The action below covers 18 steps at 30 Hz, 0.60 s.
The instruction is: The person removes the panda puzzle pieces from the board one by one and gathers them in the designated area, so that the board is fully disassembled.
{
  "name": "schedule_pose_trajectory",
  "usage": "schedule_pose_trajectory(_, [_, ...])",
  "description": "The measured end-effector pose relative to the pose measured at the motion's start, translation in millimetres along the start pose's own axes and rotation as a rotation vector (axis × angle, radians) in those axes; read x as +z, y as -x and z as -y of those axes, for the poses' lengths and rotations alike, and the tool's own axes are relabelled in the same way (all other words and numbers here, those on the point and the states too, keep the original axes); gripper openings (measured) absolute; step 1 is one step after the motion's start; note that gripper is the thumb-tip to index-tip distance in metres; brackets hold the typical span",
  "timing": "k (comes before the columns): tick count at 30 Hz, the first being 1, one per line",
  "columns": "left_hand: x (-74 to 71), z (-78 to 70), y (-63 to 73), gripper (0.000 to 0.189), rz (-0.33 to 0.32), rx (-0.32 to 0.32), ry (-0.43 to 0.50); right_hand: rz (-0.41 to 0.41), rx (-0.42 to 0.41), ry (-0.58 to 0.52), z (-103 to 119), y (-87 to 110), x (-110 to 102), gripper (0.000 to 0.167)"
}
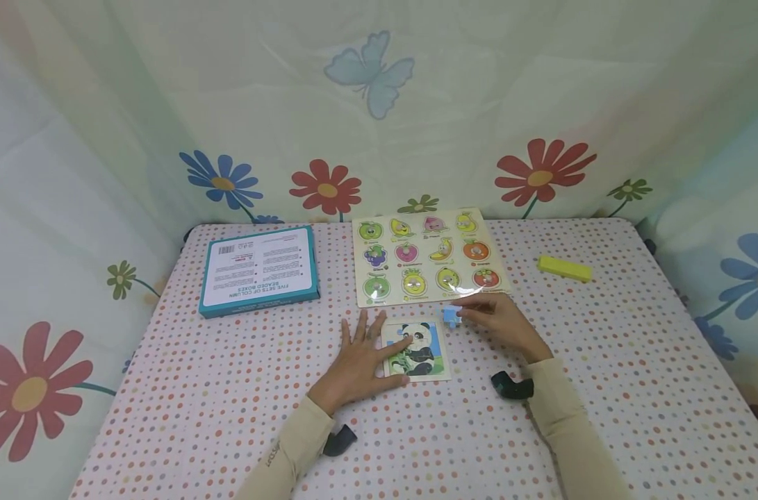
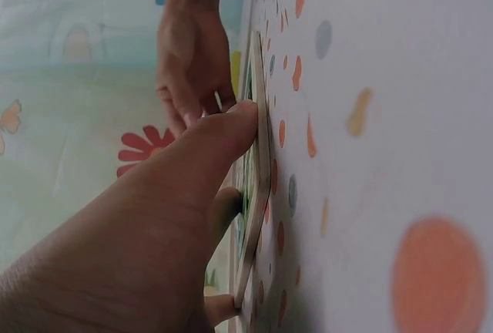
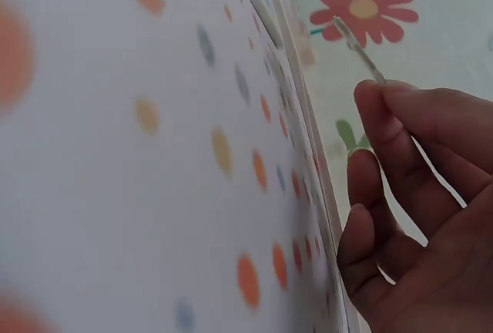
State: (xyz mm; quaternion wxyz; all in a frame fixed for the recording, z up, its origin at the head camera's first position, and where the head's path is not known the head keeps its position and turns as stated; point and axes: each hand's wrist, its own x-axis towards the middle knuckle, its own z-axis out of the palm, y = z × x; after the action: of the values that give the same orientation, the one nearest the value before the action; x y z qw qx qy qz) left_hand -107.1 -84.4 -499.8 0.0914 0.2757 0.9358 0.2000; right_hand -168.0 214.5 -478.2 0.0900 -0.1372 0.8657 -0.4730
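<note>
A small square panda jigsaw puzzle (image 1: 440, 367) lies flat on the table. My left hand (image 1: 356, 364) rests at its left side with fingers spread, the thumb and index finger reaching over the picture. In the left wrist view the thumb touches the edge of the puzzle board (image 2: 260, 140). Between thumb and fingertips, my right hand (image 1: 504, 323) pinches a light-blue jigsaw piece (image 1: 451, 317). This piece is just beyond the puzzle's upper right corner, apart from the board. The right wrist view shows the thin piece (image 3: 360, 52) edge-on, raised off the tabletop.
Behind the puzzle lies a fruit peg board (image 1: 427, 273) with several knobbed pieces. A teal-edged box (image 1: 260, 271) is at the back left, and a yellow-green bar (image 1: 564, 268) at the right. The dotted tablecloth (image 1: 197, 417) meets a flowered curtain (image 1: 454, 139) behind.
</note>
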Motion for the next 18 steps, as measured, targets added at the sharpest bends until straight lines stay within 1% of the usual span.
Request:
schedule_pose_trajectory(4, [0.9,0.5,0.5,0.068,-0.001,0.001,0.008,-0.01,0.053,0.008,-8.6,9.4,-8.9,0.031])
schedule_pose_trajectory(9, [1.7,1.1,0.2,0.068,0.006,-0.004,0.017,0.008,0.083,0.014,-15.8,16.4,-14.1,0.029])
schedule_pose_trajectory(11, [1.7,1.2,-0.1,0.068,0.005,-0.004,0.02,0.021,0.078,0.029,-16.7,16.9,-14.6,0.028])
schedule_pose_trajectory(14, [1.7,1.3,-0.3,0.068,0.005,-0.004,0.017,0.039,0.057,0.08,-17.7,15.8,-14.0,0.025])
schedule_pose_trajectory(18, [2.0,1.5,-0.4,0.068,0.003,-0.006,0.009,0.046,0.036,0.115,-18.0,14.2,-11.3,0.021])
